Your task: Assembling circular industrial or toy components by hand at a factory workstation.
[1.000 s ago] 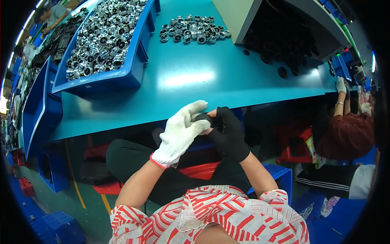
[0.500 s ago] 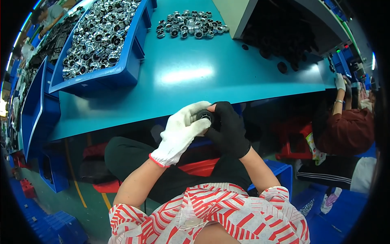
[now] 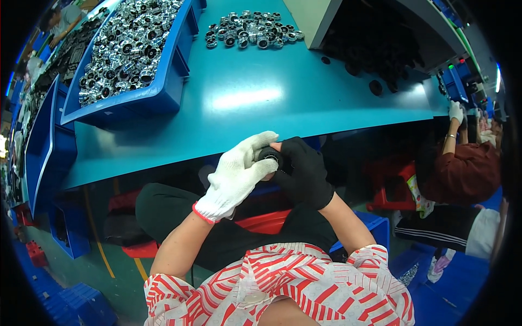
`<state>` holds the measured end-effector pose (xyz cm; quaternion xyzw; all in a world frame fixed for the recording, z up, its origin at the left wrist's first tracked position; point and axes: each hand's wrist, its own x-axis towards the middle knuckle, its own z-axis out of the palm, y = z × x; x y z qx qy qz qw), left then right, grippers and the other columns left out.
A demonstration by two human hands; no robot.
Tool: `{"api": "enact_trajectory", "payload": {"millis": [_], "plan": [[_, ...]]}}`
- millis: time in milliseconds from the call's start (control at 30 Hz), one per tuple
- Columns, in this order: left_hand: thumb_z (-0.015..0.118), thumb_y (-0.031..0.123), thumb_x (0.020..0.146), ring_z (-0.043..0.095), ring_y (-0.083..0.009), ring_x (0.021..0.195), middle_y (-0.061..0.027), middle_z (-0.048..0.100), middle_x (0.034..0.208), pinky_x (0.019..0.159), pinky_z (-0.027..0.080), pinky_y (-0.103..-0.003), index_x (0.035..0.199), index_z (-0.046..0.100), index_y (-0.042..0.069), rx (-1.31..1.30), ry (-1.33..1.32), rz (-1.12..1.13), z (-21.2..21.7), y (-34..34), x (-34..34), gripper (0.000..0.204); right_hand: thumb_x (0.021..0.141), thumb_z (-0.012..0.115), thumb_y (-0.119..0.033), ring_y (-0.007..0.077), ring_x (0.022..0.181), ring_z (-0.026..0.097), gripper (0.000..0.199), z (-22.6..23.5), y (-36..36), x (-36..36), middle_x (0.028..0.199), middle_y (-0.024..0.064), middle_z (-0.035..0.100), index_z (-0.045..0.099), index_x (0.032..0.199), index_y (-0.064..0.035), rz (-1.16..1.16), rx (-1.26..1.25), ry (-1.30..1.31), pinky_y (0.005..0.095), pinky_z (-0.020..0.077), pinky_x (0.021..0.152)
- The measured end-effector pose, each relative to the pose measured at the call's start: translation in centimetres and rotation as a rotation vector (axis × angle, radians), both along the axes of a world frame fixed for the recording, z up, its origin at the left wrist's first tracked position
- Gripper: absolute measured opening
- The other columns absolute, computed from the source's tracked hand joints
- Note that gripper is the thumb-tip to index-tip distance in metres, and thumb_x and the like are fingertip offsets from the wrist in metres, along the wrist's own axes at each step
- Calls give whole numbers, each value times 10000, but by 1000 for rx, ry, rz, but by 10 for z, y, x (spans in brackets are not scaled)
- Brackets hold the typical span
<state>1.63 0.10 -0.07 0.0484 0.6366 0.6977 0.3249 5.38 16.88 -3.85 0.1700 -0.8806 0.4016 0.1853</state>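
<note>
Head view: the grip consists of two gloved hands, closed on one part. The left hand, in a white glove, holds the black ring-shaped part between thumb and fingers; the right hand, in a black glove, bears on its right side. The part is just off the near edge of the tabletop. Its visible face points up toward the camera; the bore axis follows that direction, and the longer dimension is across the ring. Exact tilt is hidden by the gloves. A bright insert shows in the opening; full seating cannot be confirmed. One part is therefore in process. Outward, many loose pieces are left: silver hubs in the blue bin, a pile of silver pieces, and black rings by the pale housing. A finished count cannot be determined.
</note>
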Motion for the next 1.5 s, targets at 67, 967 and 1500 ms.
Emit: {"api": "enact_trajectory", "payload": {"millis": [67,967,1500], "plan": [[560,18,831,594,-147,866,-152,591,1120,793,508,-261,1325,435,-37,-33,36,-16,-3,-2,0,513,711,764,-204,268,805,620,459,10,2,-1,931,96,598,564,1107,-84,128,-64,-195,351,493,679],[579,-62,796,593,-107,820,-117,565,1131,795,496,-234,1383,360,-32,54,-21,30,-13,11,14,627,710,728,-146,291,834,635,390,-19,9,15,971,113,623,601,1072,-76,-22,-47,-107,347,515,695],[636,-23,762,591,-99,827,-119,589,1112,747,500,-216,1320,421,-41,-114,-44,-35,-12,9,18,598,685,760,-179,312,940,601,510,-25,11,19,1059,134,579,552,1135,-61,210,12,-182,379,489,787]]}}
